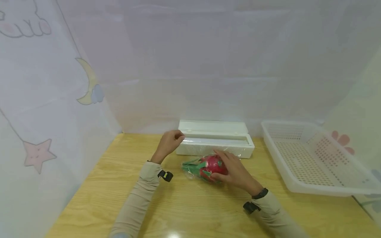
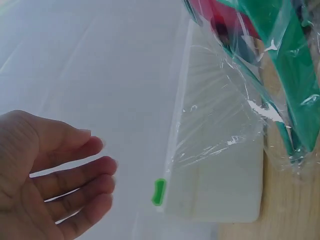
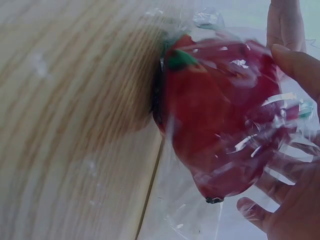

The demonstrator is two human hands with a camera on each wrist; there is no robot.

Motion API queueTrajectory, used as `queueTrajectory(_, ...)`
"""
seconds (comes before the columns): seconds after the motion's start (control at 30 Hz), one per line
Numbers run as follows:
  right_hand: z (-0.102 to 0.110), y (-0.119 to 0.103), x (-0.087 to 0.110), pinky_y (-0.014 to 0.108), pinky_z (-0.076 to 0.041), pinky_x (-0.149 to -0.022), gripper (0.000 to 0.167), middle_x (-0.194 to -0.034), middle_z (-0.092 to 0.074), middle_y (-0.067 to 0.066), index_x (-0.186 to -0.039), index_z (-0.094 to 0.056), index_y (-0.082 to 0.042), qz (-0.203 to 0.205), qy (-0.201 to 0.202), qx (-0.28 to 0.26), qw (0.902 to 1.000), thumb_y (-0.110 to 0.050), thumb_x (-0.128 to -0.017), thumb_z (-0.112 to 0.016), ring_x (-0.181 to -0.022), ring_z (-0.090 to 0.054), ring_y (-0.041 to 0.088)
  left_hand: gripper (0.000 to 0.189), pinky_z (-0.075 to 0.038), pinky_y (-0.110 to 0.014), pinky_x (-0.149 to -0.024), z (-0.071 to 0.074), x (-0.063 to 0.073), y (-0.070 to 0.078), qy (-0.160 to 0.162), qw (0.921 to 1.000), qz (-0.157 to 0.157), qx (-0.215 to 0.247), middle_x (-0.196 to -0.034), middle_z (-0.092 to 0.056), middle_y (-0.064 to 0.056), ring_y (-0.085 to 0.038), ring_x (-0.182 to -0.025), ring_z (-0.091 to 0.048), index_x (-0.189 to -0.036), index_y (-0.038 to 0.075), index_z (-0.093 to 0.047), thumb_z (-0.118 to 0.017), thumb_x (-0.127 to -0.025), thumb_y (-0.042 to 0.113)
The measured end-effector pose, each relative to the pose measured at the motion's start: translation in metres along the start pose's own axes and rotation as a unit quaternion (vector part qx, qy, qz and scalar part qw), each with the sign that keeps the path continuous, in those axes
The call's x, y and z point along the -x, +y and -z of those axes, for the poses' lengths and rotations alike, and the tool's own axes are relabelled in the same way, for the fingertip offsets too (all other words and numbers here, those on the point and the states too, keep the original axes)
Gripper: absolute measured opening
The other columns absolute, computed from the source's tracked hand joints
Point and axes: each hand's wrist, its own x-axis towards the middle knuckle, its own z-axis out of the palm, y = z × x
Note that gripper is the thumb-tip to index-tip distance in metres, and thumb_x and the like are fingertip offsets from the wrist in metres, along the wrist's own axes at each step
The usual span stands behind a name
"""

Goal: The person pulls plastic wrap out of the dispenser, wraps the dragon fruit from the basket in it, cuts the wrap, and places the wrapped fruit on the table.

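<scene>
A red dragon fruit with green leafy scales lies on the table, covered in clear cling film. My right hand holds its right side, with thumb and fingers around the fruit over the film, as the right wrist view shows. Behind it stands a long white cling film box, lid up, with a pale roll inside. My left hand is by the left end of this box, its fingers loosely bent and nothing seen between them. Film stretches between the fruit and the box front in the left wrist view.
A white plastic basket with a perforated bottom stands at the right of the wooden table. Small and green, a slider sits on the box edge. Pale printed cloth hangs behind and at the sides.
</scene>
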Motion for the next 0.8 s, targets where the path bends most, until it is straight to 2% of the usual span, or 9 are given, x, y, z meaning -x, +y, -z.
queueTrajectory(0.1, 0.0, 0.0, 0.001, 0.059, -0.04, -0.101, 0.089, -0.136, -0.053, 0.015, -0.151, -0.04, -0.011, -0.003, -0.005, -0.005, 1.0, -0.045, -0.081, -0.082, -0.122, -0.05, 0.036, 0.012, -0.052, -0.044, -0.08, -0.002, 0.0, -0.005, 0.006, 0.9998, -0.014, 0.008, -0.096, -0.071, -0.012, -0.029, -0.089, -0.064, -0.098, 0.001, -0.075, -0.067, -0.096, 0.011)
queueTrajectory(0.27, -0.001, -0.001, 0.003, 0.06, -0.04, -0.099, 0.084, -0.138, -0.052, 0.016, -0.148, -0.044, -0.01, 0.012, -0.002, 0.0, 0.9999, -0.047, -0.082, -0.08, -0.122, -0.05, 0.037, 0.017, -0.044, -0.054, -0.099, -0.003, 0.002, -0.017, -0.017, 0.9997, -0.012, 0.015, -0.113, -0.067, -0.019, -0.039, -0.114, -0.056, -0.104, -0.001, -0.073, -0.07, -0.094, 0.012)
queueTrajectory(0.33, 0.002, -0.002, 0.003, 0.061, -0.039, -0.099, 0.081, -0.138, -0.053, 0.016, -0.148, -0.046, -0.009, 0.021, 0.01, -0.002, 0.9997, -0.048, -0.084, -0.078, -0.123, -0.049, 0.038, 0.023, -0.038, -0.057, -0.105, -0.002, 0.004, -0.023, -0.025, 0.9994, -0.01, 0.019, -0.122, -0.063, -0.022, -0.042, -0.123, -0.051, -0.109, -0.003, -0.071, -0.071, -0.094, 0.014)
queueTrajectory(0.5, 0.021, -0.005, -0.002, 0.062, -0.035, -0.1, 0.067, -0.137, -0.055, 0.014, -0.143, -0.052, -0.008, 0.044, 0.052, -0.018, 0.9975, -0.043, -0.09, -0.073, -0.126, -0.048, 0.038, 0.04, -0.031, -0.062, -0.109, -0.001, 0.007, -0.035, -0.038, 0.9987, -0.009, 0.034, -0.138, -0.052, -0.026, -0.047, -0.132, -0.04, -0.121, -0.003, -0.066, -0.075, -0.091, 0.02)
queueTrajectory(0.67, 0.041, -0.01, -0.019, 0.06, -0.036, -0.102, 0.052, -0.133, -0.058, 0.017, -0.133, -0.06, -0.002, 0.063, 0.058, -0.025, 0.996, -0.027, -0.09, -0.076, -0.125, -0.049, 0.038, 0.046, -0.025, -0.063, -0.112, -0.01, 0.007, -0.049, -0.063, 0.9974, 0.006, 0.033, -0.149, -0.042, -0.027, -0.047, -0.139, -0.031, -0.127, 0.002, -0.064, -0.077, -0.09, 0.027)
queueTrajectory(0.8, 0.052, -0.018, -0.046, 0.057, -0.042, -0.1, 0.039, -0.122, -0.065, 0.016, -0.124, -0.066, 0.0, 0.083, 0.014, -0.006, 0.9964, -0.021, -0.092, -0.073, -0.117, -0.056, 0.037, 0.046, -0.021, -0.065, -0.113, -0.02, 0.006, -0.054, -0.064, 0.9967, 0.013, 0.048, -0.151, -0.037, -0.029, -0.048, -0.142, -0.027, -0.125, 0.002, -0.066, -0.078, -0.089, 0.027)
